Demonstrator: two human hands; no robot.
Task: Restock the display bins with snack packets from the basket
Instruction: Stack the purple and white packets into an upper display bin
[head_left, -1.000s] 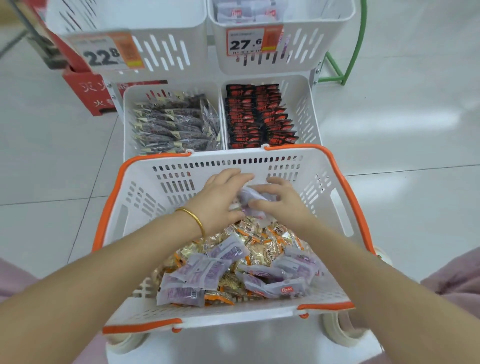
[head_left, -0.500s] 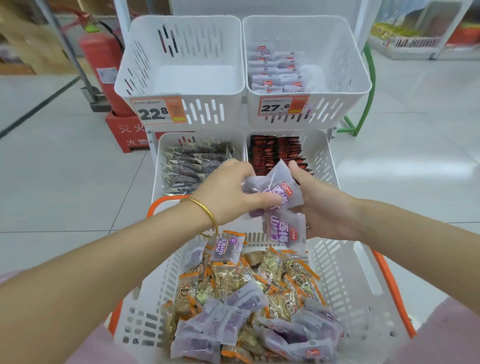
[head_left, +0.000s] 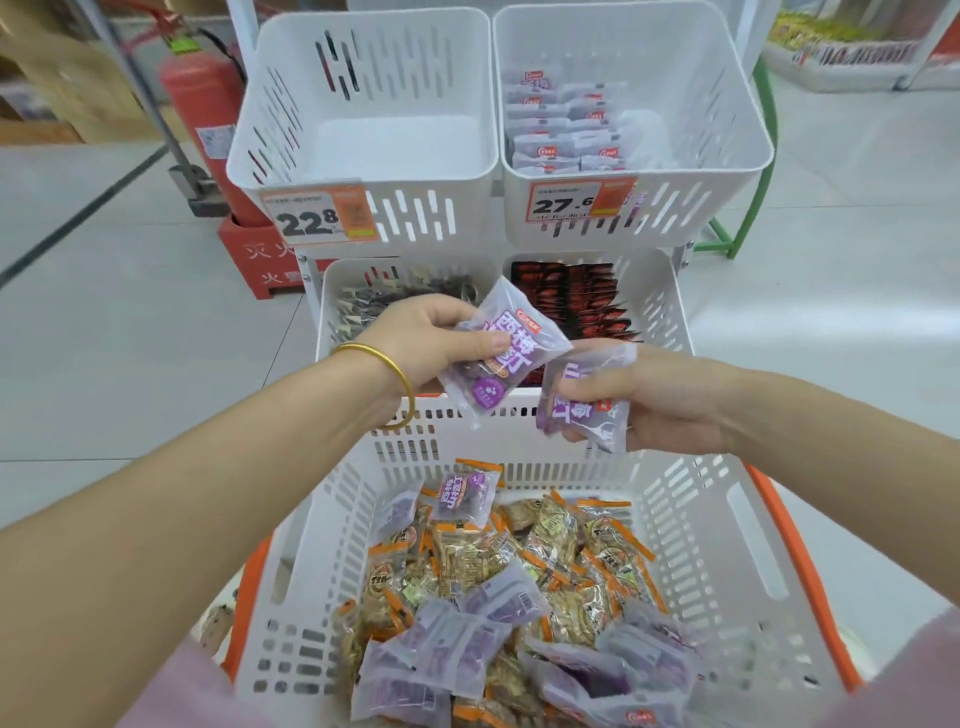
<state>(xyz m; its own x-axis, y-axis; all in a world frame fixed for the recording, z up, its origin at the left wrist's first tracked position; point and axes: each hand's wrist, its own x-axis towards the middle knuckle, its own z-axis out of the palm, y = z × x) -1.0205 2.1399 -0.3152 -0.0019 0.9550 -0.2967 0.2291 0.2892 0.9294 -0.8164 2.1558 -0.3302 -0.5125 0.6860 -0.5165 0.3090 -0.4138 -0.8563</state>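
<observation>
My left hand (head_left: 426, 338) pinches a purple snack packet (head_left: 506, 348) above the far rim of the white basket (head_left: 691, 525). My right hand (head_left: 670, 397) grips a second purple packet (head_left: 584, 400) just beside it. The basket below holds several purple packets (head_left: 457, 649) mixed with gold-and-orange packets (head_left: 561, 551). The upper right display bin (head_left: 727, 135) contains rows of the same purple packets (head_left: 561, 124). The upper left bin (head_left: 363, 140) has nothing in it.
Two lower bins sit behind my hands: one with dark grey packets (head_left: 374, 301), one with red-black packets (head_left: 576, 296). Price tags read 22.8 (head_left: 317, 218) and 27.6 (head_left: 576, 200). A red fire extinguisher (head_left: 202, 104) stands at the left, a green frame (head_left: 748, 208) at the right.
Both hands lifted out of the basket with purple packets and have drawn apart, one packet in each. The view has tilted up toward the upper bins.
</observation>
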